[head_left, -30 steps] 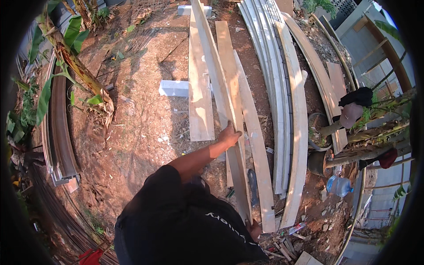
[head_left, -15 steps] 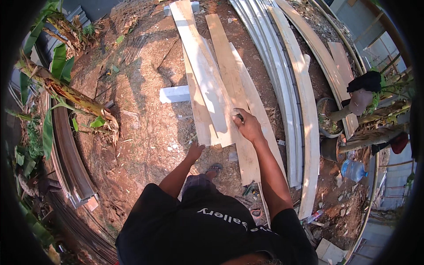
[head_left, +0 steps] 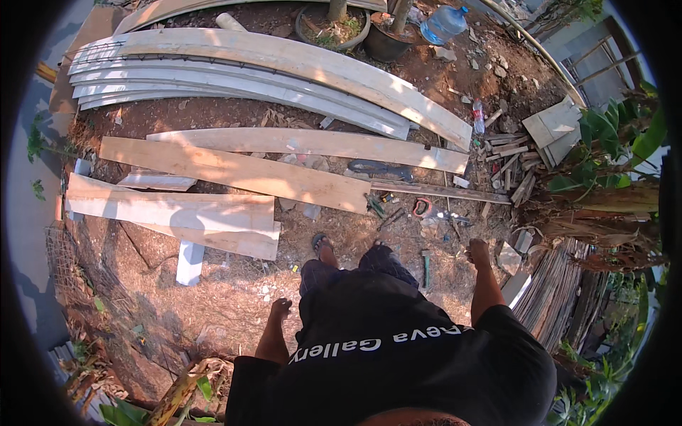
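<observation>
My left hand point(head_left: 280, 309) hangs low beside my body with its fingers loosely bent, and nothing shows in it. To the right, my right hand point(head_left: 478, 253) is closed in the air over the ground; whatever it holds is hidden. A green-handled tool point(head_left: 426, 269), perhaps a hammer, lies between my legs and that hand. Ahead of my feet are an orange-handled tool point(head_left: 423, 208) and a green tool point(head_left: 376, 206). Left of these lie a long plywood strip point(head_left: 238, 169) and two overlapping pale boards point(head_left: 170, 208), touched by neither hand.
Long pale metal channels point(head_left: 234, 84) lie farther off under another plywood strip point(head_left: 298, 67). A white block point(head_left: 190, 263) sticks out below the near boards. Wood scraps point(head_left: 508, 153), a stack of thin strips point(head_left: 550, 284) and banana plants point(head_left: 604, 213) stand at the right.
My view has swung right, so the boards now lie at the left. Both hands have come off the boards; the right one, which held a small dark thing, is now out to the right.
</observation>
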Demonstrator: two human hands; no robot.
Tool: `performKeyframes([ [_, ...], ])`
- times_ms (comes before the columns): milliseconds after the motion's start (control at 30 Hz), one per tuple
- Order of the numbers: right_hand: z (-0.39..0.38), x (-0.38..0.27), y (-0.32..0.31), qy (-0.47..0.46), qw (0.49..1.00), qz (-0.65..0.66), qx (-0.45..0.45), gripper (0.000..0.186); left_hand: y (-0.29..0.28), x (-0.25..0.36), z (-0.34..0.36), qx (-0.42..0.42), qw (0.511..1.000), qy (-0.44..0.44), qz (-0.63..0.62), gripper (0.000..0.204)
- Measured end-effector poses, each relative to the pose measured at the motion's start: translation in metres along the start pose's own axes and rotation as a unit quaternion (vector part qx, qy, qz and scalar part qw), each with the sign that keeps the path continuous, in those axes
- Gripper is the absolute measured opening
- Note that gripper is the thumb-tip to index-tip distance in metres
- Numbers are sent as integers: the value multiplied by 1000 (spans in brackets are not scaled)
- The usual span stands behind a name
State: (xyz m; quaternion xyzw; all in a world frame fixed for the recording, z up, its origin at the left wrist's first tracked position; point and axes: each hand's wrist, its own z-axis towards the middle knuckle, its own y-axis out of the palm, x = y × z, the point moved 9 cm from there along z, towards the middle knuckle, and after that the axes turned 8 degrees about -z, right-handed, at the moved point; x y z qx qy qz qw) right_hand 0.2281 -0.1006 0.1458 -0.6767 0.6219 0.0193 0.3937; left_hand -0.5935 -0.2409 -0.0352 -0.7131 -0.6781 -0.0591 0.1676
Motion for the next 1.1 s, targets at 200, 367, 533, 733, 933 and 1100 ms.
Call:
performKeyframes([
  [200, -66, 50, 98, 92, 995, 16, -47, 52, -102, 332, 47, 104, 956, 275, 28, 48],
  [367, -77, 94, 211, -149, 939, -69, -302, 62, 17, 531, -1, 35, 930, 363, -51, 49],
  [533, -56, 108, 57, 115, 979, 55, -161, 57, 245, 501, -36, -53, 953, 297, -23, 50],
  [733, -38, 225, -48, 113, 964, 222, 97, 26, 520, 279, -67, -316, 594, 401, 622, 52],
  [933, -67, 317, -29, 221, 922, 318, 26, 38, 593, 319, -136, -425, 614, 266, 610, 52],
  [1100, -111, 164, -40, 77, 955, 286, -25, 63, 591, 412, -200, -376, 642, 340, 575, 58],
])
